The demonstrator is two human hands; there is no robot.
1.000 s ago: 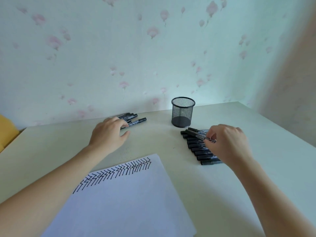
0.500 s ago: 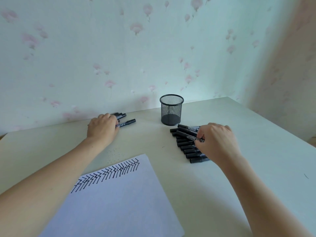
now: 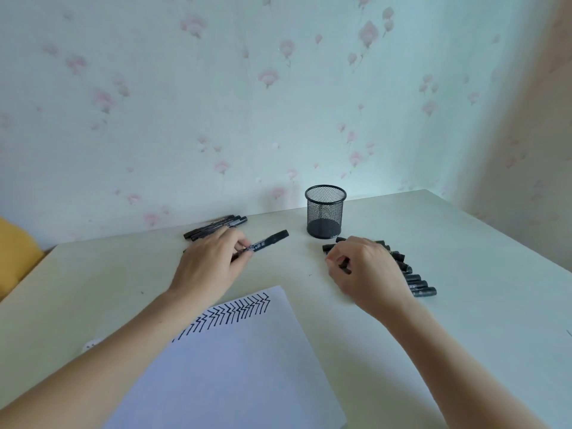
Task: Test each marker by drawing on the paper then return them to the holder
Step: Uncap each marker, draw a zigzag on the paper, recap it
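Presently the left hand (image 3: 210, 267) is pinching 1 marker (image 3: 268, 240), its long axis pointing toward the holder (image 3: 325, 212); the right hand (image 3: 365, 267), nearer the holder, is gripping another marker (image 3: 343, 264).

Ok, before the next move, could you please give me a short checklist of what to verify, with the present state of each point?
1. Left hand has a marker: ok, it holds one black marker by its lower end, cap end pointing toward the holder.
2. Marker cap removed: not ok, it seems still capped.
3. Right hand has a firm hold: cannot tell, its fingers curl over the row of markers.
4. Paper has free space: ok, marks fill only the top edge.
5. Mesh holder upright and free: ok, no markers inside.
6. Far marker group tested: cannot tell.
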